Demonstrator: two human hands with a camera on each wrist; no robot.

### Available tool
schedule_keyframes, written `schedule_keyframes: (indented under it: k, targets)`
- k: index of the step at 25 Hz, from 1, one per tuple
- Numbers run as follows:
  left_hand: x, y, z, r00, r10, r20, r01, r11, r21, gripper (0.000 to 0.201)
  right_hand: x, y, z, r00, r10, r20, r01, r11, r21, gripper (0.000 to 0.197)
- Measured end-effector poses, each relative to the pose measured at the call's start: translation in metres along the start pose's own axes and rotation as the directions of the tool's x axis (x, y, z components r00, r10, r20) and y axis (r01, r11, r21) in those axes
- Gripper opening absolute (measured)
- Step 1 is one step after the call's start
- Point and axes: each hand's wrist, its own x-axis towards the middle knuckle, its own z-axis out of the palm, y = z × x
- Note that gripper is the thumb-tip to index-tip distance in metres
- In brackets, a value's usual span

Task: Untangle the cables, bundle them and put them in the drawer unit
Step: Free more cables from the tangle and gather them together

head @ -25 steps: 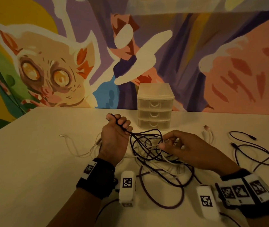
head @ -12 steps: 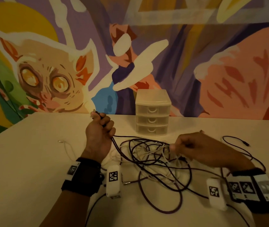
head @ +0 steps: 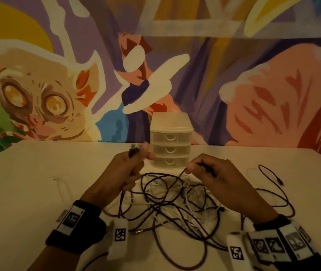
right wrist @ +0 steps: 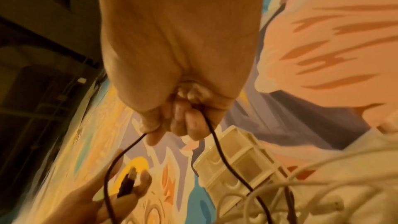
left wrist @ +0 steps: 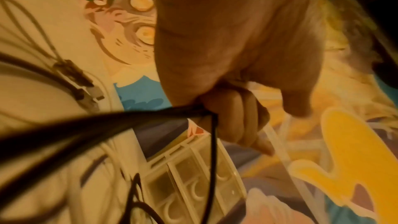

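Note:
A tangle of dark and white cables point(head: 177, 200) lies on the pale table point(head: 28, 192) in front of a small white three-drawer unit point(head: 170, 139), all drawers closed. My left hand point(head: 128, 169) is raised above the pile and grips the dark cable point(left wrist: 107, 122) near its USB plug point(head: 133, 151), which sticks out of the fist. My right hand point(head: 212, 173) pinches the same dark cable point(right wrist: 217, 144) a little to the right, just in front of the drawer unit point(right wrist: 241, 159). The plug point(right wrist: 127, 185) also shows in the right wrist view.
A separate dark cable point(head: 273, 178) lies loose at the right of the table. A thin white cable point(head: 59, 182) trails at the left. A painted mural wall stands directly behind the table.
Both hands have risen off the pile and come closer together in front of the drawer unit. The right hand left the white strands and now pinches the dark cable.

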Motion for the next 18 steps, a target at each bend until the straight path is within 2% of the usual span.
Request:
schedule_keyframes:
  k: [3, 5, 8, 10, 12, 14, 16, 18]
  targets:
    - [-0.013, 0.003, 0.027, 0.994, 0.011, 0.104, -0.033, 0.975, 0.218, 0.048, -0.002, -0.003, 0.006, 0.998, 0.062, -0.011, -0.062, 0.997, 0.056, 0.021]
    - [-0.014, -0.001, 0.036, 0.986, -0.003, 0.166, -0.042, 0.963, 0.267, 0.042, -0.004, -0.004, 0.011, 0.996, 0.086, 0.005, -0.086, 0.994, 0.068, 0.022]
    - [-0.016, -0.004, 0.04, 0.976, 0.048, 0.213, -0.115, 0.942, 0.316, 0.026, -0.004, -0.003, 0.013, 0.993, 0.117, -0.011, -0.115, 0.988, 0.105, 0.02]
    - [-0.014, -0.006, 0.035, 0.985, 0.066, 0.157, -0.103, 0.964, 0.245, 0.025, -0.004, 0.001, 0.017, 0.99, 0.138, -0.007, -0.136, 0.982, 0.131, 0.02]
    - [-0.009, -0.01, 0.024, 0.995, 0.07, 0.069, -0.077, 0.992, 0.102, 0.025, -0.004, 0.009, 0.017, 0.985, 0.174, 0.017, -0.175, 0.979, 0.106, 0.03]
    - [-0.004, -0.015, 0.014, 0.996, 0.092, 0.016, -0.09, 0.993, -0.075, 0.024, -0.008, 0.018, 0.016, 0.972, 0.203, 0.119, -0.206, 0.978, 0.021, 0.037]
    - [-0.002, -0.015, 0.01, 0.993, 0.118, -0.019, -0.12, 0.966, -0.227, 0.023, -0.013, 0.027, 0.014, 0.947, 0.207, 0.244, -0.194, 0.978, -0.076, 0.029]
    - [-0.004, -0.011, 0.01, 0.99, 0.133, -0.055, -0.144, 0.941, -0.307, 0.024, -0.01, 0.029, 0.002, 0.95, 0.179, 0.255, -0.151, 0.98, -0.126, 0.017]
